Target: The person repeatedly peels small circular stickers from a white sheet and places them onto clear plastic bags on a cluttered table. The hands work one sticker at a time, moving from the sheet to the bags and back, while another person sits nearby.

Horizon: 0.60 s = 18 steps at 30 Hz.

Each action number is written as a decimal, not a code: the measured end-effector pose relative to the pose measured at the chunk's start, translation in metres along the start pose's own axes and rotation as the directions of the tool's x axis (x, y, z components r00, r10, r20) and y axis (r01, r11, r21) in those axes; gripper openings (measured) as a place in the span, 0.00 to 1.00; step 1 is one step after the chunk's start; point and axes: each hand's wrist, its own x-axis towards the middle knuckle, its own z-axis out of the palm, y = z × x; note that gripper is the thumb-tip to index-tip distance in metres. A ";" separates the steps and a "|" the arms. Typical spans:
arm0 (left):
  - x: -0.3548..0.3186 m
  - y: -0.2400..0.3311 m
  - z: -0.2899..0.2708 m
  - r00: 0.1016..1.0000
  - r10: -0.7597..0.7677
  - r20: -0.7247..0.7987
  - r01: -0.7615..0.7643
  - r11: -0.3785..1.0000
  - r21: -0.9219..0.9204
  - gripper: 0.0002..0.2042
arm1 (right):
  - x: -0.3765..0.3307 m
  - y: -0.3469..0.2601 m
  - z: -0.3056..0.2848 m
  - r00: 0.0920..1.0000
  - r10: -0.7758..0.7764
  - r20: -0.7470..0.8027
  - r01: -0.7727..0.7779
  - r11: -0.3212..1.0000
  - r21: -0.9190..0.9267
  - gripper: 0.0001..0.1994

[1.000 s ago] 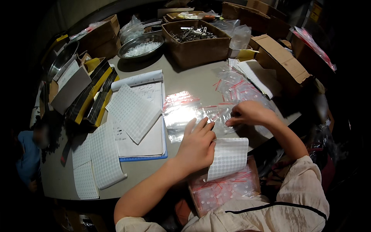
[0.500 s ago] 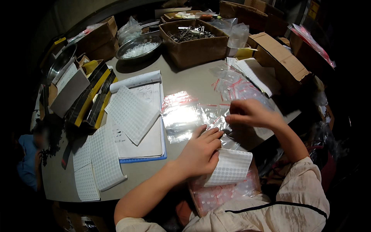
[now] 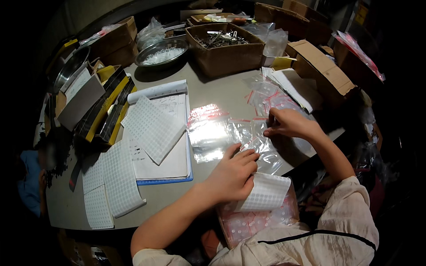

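- Clear flat plastic zip bags with red strips lie at one o'clock from the left hand, by its fingertips.
- That hand, fingers loosely spread, holds a white paper sheet of pale round stickers at its thumb side.
- The right hand curls over a bag's edge; its grip cannot be told.
- At five o'clock sits an open brown cardboard box.

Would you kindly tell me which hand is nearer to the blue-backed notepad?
The left hand: it is right of the notepad, near its lower end; the right hand is farther right, at the clear bags.
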 end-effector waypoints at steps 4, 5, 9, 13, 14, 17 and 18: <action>0.003 0.006 -0.005 1.000 0.020 0.002 -0.020 1.000 -0.019 0.13 | -0.002 -0.024 0.001 0.998 -0.051 0.023 0.052 0.997 -0.057 0.32; 0.005 0.007 -0.007 0.999 0.040 -0.004 -0.040 0.999 0.002 0.11 | -0.001 -0.027 0.007 0.995 -0.097 0.000 0.097 0.991 -0.095 0.33; 0.004 0.005 -0.008 1.000 0.020 0.021 -0.021 0.999 0.029 0.10 | 0.005 -0.036 0.018 0.962 -0.230 -0.148 0.210 0.968 -0.137 0.36; 0.004 0.005 -0.008 1.000 0.006 0.029 -0.007 1.000 0.008 0.13 | 0.014 -0.029 0.012 0.985 -0.171 -0.027 0.173 0.962 0.211 0.28; 0.003 0.006 -0.008 0.999 -0.001 0.049 0.001 1.000 0.003 0.15 | 0.015 -0.026 0.014 0.991 -0.131 -0.037 0.136 0.945 0.297 0.24; 0.002 0.005 -0.008 0.997 0.007 0.077 -0.006 1.000 -0.013 0.19 | 0.018 -0.015 0.023 0.997 -0.030 -0.065 0.060 0.840 0.540 0.15; 0.001 0.004 -0.008 0.996 0.014 0.082 -0.013 1.000 -0.019 0.19 | 0.017 -0.015 0.025 0.996 -0.010 -0.084 0.059 0.788 0.612 0.13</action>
